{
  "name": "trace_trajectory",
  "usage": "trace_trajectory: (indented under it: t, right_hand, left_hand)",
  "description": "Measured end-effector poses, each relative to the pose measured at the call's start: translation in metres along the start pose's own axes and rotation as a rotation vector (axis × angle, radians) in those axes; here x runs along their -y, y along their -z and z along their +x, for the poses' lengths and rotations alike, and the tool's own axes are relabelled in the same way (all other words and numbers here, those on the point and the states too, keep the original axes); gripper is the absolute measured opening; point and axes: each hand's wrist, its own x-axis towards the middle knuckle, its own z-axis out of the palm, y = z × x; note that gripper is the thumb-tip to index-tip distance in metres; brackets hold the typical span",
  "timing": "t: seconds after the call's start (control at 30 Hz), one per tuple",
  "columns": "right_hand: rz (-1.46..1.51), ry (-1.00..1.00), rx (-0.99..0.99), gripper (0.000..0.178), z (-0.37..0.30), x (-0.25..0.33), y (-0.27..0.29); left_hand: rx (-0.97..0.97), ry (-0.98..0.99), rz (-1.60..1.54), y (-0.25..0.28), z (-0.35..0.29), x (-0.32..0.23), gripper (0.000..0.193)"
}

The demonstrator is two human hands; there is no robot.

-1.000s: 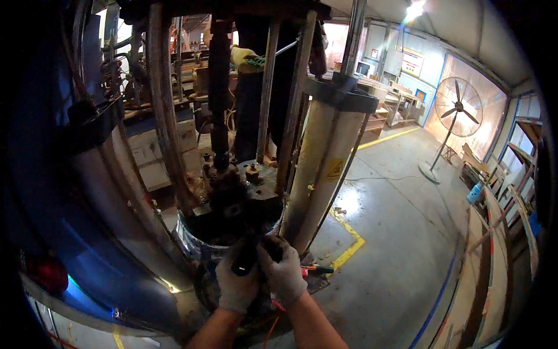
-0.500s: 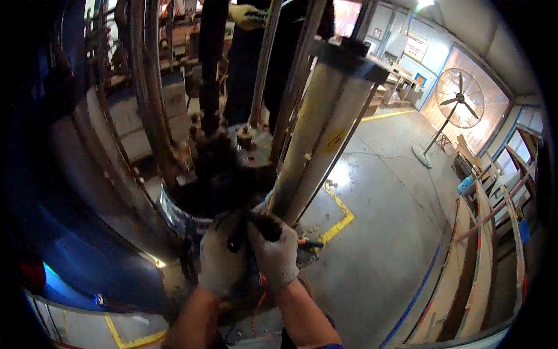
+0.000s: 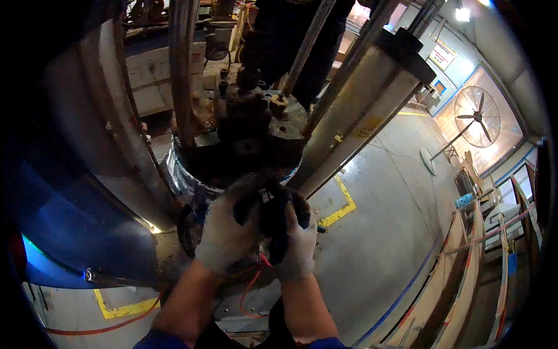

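Observation:
My left hand (image 3: 226, 230) and my right hand (image 3: 298, 247), both in pale gloves with dark patches, are close together at the near side of a round metal drum (image 3: 185, 174). Their fingers are curled in toward each other. Between them is something dark that I cannot make out; deep shadow hides its shape and the fingertips. Just beyond, a dirty round metal plate (image 3: 295, 116) carrying bolts and fittings sits in the drum's top, partly in shadow. A thin red-orange hose (image 3: 247, 291) hangs below my hands.
A thick silver cylinder (image 3: 360, 107) and metal posts (image 3: 182, 70) rise around the drum. A large blue curved body (image 3: 87, 227) fills the left. Another person's dark clothing (image 3: 285, 43) shows behind. To the right are a standing fan (image 3: 478, 116) and long leaning boards (image 3: 453, 262).
The view has shifted, so the drum and plate show more fully. My hands remain together, with the right turned more upright. The other person's gloved hand has left the view.

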Motion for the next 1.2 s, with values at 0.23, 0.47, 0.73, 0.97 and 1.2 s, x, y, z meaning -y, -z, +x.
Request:
trace_trajectory:
  t: [0.23,0.47,0.73,0.97,1.2]
  right_hand:
    - [-0.268,-0.038,0.064,0.021,-0.001,0.008,-0.005]
    - [-1.104,0.888,0.087,0.024,0.012,0.0,0.015]
    - [-0.191,0.021,-0.027,0.022,0.001,-0.002,0.001]
    - [-1.141,1.03,0.048,0.026,0.013,-0.002,0.018]
    - [-0.407,0.268,0.078,0.022,-0.006,0.009,-0.002]
  left_hand:
    - [0.018,0.045,-0.057,0.004,0.001,0.004,0.046]
    - [0.052,-0.097,-0.056,0.002,0.006,0.014,0.048]
    - [0.008,-0.054,-0.11,-0.001,0.004,0.021,0.048]
    - [0.167,0.042,-0.124,0.003,0.002,-0.005,0.053]
    - [0.08,-0.027,-0.207,0.004,0.003,0.002,0.052]
